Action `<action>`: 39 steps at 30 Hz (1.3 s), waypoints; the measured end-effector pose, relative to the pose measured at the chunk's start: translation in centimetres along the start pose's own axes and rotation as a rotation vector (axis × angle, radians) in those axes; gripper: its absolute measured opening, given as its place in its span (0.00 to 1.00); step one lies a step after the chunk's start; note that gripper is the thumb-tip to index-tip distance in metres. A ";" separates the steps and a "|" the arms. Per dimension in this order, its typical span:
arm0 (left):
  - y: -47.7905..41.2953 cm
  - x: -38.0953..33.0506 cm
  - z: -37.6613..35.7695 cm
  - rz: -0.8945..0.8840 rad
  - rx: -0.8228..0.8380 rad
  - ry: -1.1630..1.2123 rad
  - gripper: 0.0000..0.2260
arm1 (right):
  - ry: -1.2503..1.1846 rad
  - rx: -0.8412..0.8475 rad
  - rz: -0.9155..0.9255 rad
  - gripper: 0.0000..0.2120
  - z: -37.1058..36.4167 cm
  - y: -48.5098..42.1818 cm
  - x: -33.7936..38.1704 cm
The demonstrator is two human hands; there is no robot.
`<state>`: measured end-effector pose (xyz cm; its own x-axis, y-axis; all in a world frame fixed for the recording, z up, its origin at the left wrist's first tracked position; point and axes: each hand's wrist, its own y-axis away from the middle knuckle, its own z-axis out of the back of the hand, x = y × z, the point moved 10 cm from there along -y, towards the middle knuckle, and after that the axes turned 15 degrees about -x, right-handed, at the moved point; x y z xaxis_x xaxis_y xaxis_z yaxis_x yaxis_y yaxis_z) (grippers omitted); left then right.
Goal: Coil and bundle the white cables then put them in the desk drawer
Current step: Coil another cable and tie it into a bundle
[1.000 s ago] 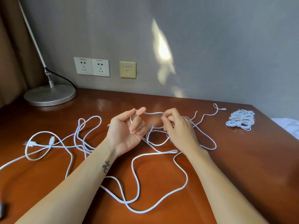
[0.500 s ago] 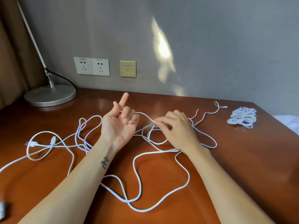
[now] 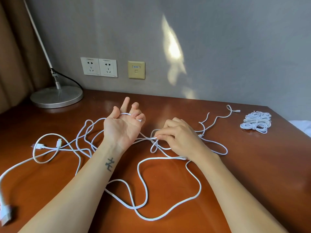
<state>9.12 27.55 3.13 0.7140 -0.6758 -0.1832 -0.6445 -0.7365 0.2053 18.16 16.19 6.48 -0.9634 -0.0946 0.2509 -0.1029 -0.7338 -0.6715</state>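
Observation:
Loose white cables (image 3: 143, 187) sprawl in tangled loops across the brown desk (image 3: 252, 174). My left hand (image 3: 123, 125) is raised palm up at the middle of the desk; a cable runs across the palm under the thumb, and its white plug end is held between the curled outer fingers. My right hand (image 3: 178, 137) sits to its right, low over the desk, and pinches a cable strand between thumb and forefinger. A finished white cable bundle (image 3: 256, 121) lies at the desk's far right. No drawer is in view.
A silver lamp base (image 3: 56, 96) with a slanted stem stands at the back left. Wall sockets (image 3: 99, 67) and a beige data plate (image 3: 136, 70) are on the grey wall. White plugs (image 3: 5, 214) lie at the left edge. Brown curtain hangs on the left.
My left hand turned palm up and lifted, its fingers spreading, with the cable now crossing the palm. My right hand slid down and to the right along the strand.

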 end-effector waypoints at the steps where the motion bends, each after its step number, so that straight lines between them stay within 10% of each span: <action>1: -0.1 -0.2 0.1 -0.016 -0.010 -0.009 0.21 | -0.015 0.009 -0.017 0.09 -0.1 0.0 0.0; 14: 0.1 -3.7 0.2 -0.819 -0.185 -1.119 0.18 | -0.073 -0.135 -0.187 0.08 2.0 0.2 -1.7; 22: 0.9 1.2 -1.2 -0.838 0.143 -1.538 0.16 | 0.134 -0.368 -0.291 0.12 4.5 0.4 -3.5; 39: 1.2 2.7 -0.1 -0.771 0.183 -1.871 0.18 | 0.000 -0.531 -0.075 0.11 5.8 0.3 -1.7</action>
<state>10.30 24.81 3.01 -0.2255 0.6090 -0.7604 -0.5060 -0.7402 -0.4428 21.19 12.26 9.92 -0.9486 -0.0555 0.3116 -0.2822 -0.2976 -0.9120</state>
